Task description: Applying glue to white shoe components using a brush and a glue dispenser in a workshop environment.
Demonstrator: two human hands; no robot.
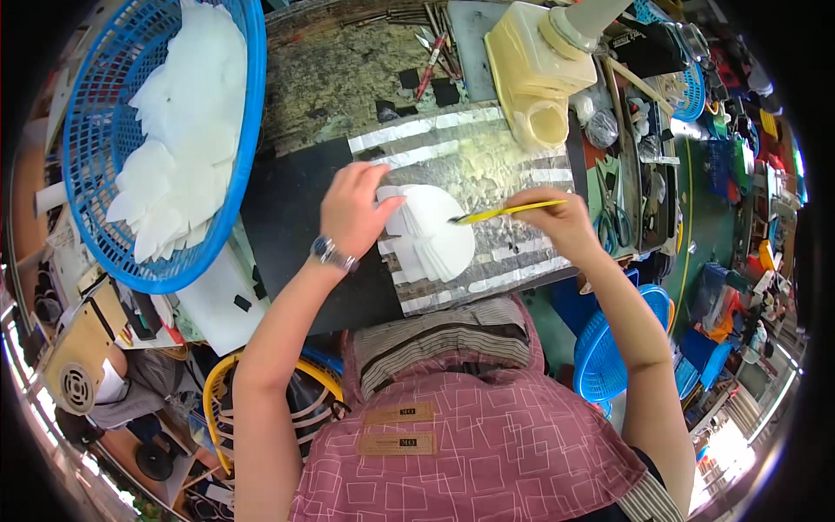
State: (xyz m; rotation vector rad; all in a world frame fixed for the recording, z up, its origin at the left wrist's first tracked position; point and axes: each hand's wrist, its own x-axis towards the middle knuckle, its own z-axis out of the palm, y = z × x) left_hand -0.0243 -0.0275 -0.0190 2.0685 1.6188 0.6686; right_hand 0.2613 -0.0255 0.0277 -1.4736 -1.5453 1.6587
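Fanned white rounded pieces (439,228) lie overlapping on the striped, glue-smeared work board (513,254). My right hand (565,228) is closed round a yellow-handled brush (509,210), its dark tip resting at the upper right part of the fan. Beside the fan's left edge is my left hand (352,209), palm down with thumb and fingers apart; the thumb reaches the edge of the pieces. Whether it presses on them I cannot tell. A cream plastic pot (539,78) with a round open spout stands behind the brush, pale residue around it.
A blue basket (258,104) heaped with white cut pieces (196,96) stands at the left. Scissors (616,222) lie at the right, and a red-handled cutter (430,68) at the back. A black sheet (287,217) covers the board's left. Another blue basket (609,357) is low at right.
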